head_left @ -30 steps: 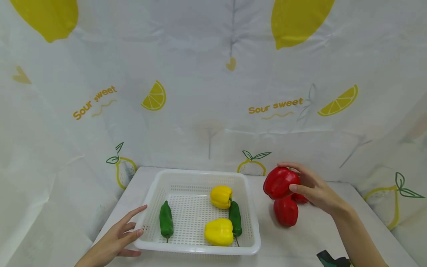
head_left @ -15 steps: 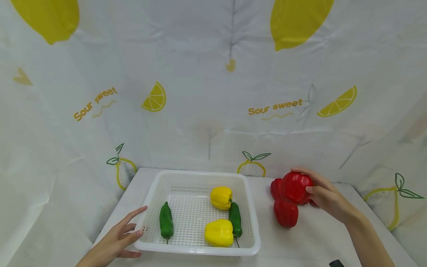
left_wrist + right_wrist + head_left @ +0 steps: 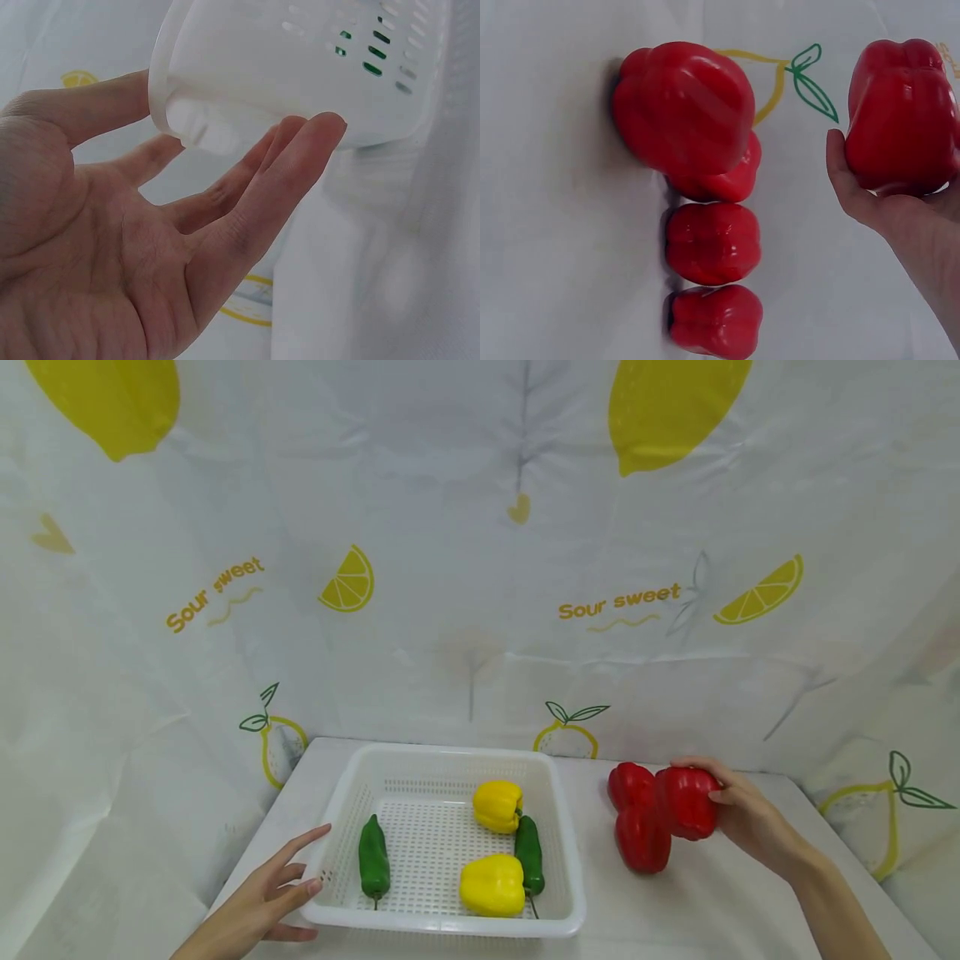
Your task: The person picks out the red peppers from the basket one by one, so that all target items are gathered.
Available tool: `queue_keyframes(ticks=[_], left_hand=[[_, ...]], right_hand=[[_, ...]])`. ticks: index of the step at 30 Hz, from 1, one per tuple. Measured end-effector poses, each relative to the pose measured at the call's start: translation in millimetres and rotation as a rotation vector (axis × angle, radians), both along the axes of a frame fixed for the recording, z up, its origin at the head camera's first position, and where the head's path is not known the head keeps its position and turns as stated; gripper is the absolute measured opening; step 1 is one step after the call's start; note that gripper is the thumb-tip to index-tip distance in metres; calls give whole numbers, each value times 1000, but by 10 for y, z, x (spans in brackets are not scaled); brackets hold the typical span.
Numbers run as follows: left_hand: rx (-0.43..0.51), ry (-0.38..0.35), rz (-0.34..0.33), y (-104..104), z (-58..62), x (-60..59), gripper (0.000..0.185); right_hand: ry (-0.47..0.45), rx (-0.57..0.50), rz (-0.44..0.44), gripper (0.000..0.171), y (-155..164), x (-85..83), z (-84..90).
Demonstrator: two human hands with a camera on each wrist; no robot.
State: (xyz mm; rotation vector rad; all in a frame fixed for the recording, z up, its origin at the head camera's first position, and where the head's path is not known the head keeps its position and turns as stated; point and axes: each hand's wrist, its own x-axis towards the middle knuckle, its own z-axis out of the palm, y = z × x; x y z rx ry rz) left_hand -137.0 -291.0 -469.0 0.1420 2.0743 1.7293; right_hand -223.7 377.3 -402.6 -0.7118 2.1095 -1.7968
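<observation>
My right hand (image 3: pixel 757 827) grips a red bell pepper (image 3: pixel 686 803) between thumb and fingers at the right side of the table. Two other red bell peppers lie just left of it, one at the back (image 3: pixel 627 783) and one in front (image 3: pixel 642 843). In the right wrist view the held pepper (image 3: pixel 900 120) is upper right, and several more red peppers (image 3: pixel 714 244) form a row. My left hand (image 3: pixel 258 893) rests at the left side of a white plastic basket (image 3: pixel 442 924). Its fingers are loosely extended, fingertips at the basket wall (image 3: pixel 247 67).
Inside the basket, a green pepper (image 3: pixel 373 857) lies at the left. Two yellow bell peppers (image 3: pixel 492 885) and another green pepper (image 3: pixel 528 853) lie at the right. Behind the table (image 3: pixel 735 906) hangs a white curtain (image 3: pixel 450 677) printed with lemons.
My right hand has carried the red bell pepper to the right and toward me, uncovering the red pepper at the back. My left hand and the basket have stayed put.
</observation>
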Motion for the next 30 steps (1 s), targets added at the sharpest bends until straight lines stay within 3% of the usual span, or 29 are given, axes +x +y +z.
queue_keyframes(ticks=[6,12,19,30], left_hand=[[2,3,-5,-5,-5,-6,78],[3,11,-7,-8,-6,5,77],[-2,9,-6,-2,11,1,77],[1,5,-8,-1,4,-4,77]], right_hand=[[31,113,-114,57,49,58,-107],[66,301,-275,82,88,146,-165],[91,422,-309,85,203,139,-280],[0,542,-325,95,329,123,-519]])
